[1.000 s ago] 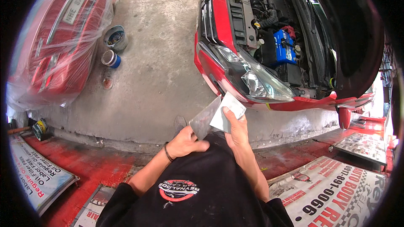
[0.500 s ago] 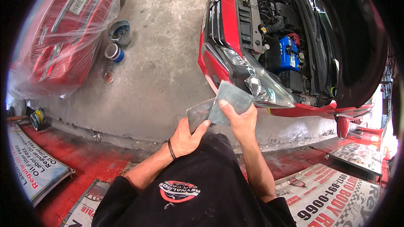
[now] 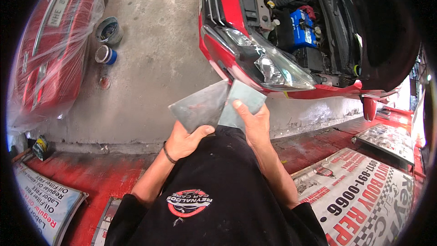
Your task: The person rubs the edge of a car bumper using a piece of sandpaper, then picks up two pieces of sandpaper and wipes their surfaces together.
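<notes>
My left hand (image 3: 185,143) grips a flat dark-grey square plate (image 3: 199,107) by its lower edge, the thumb lying on top. The plate's face is smudged, with a faint reddish mark. In my right hand (image 3: 258,128) is a thinner-looking flat grey-green square (image 3: 250,94), pinched with the thumb on its upper face. Both pieces are held side by side in front of my body, their inner edges meeting or slightly overlapping. Just beyond them is the headlight (image 3: 273,66) of a red car. The fingers under both pieces are mostly hidden.
The red car's hood is up over the engine bay, where a blue battery (image 3: 304,29) shows. At left stands another red car (image 3: 50,59) under clear plastic. A bucket (image 3: 109,31) and a blue can (image 3: 106,55) sit on the concrete. Printed sign boards (image 3: 359,196) lie nearby.
The dark plate has swung outward to the left from the grey-green square, so more of its face shows. My view has shifted, moving the cars and bucket up and left.
</notes>
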Available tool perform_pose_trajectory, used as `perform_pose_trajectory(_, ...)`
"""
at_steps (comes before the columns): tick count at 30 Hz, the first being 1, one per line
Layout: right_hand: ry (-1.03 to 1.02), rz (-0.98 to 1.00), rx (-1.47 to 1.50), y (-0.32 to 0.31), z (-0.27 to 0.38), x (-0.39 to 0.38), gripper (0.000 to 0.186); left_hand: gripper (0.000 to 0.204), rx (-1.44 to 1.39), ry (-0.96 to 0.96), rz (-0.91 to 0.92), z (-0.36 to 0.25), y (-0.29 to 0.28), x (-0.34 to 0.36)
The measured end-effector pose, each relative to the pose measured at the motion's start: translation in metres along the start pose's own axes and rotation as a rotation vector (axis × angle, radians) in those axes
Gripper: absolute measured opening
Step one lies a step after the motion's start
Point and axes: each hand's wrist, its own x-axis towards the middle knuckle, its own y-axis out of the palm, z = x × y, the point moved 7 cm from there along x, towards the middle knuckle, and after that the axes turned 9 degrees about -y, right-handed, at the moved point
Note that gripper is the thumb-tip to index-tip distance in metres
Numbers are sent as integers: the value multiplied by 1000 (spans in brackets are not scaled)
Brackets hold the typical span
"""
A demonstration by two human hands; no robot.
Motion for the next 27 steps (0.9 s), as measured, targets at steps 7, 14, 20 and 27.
perform_pose_trajectory(7, -68, -170, 187, 1, -18, -16, 26, 69, 406, 218, 78, -24, 30, 12)
perform_pose_trajectory(14, -184, 154, -189, 35, 37, -16, 15, 41, 471, 62, 233, -24, 22, 19)
perform_pose_trajectory(20, -230, 370, -458, 47, 59, -3, 17, 44, 240, 37, 236, -9, 19, 17)
perform_pose_trajectory(27, -121, -85, -126, 6, 10, 0, 24, 78, 309, 204, 112, -22, 17, 15)
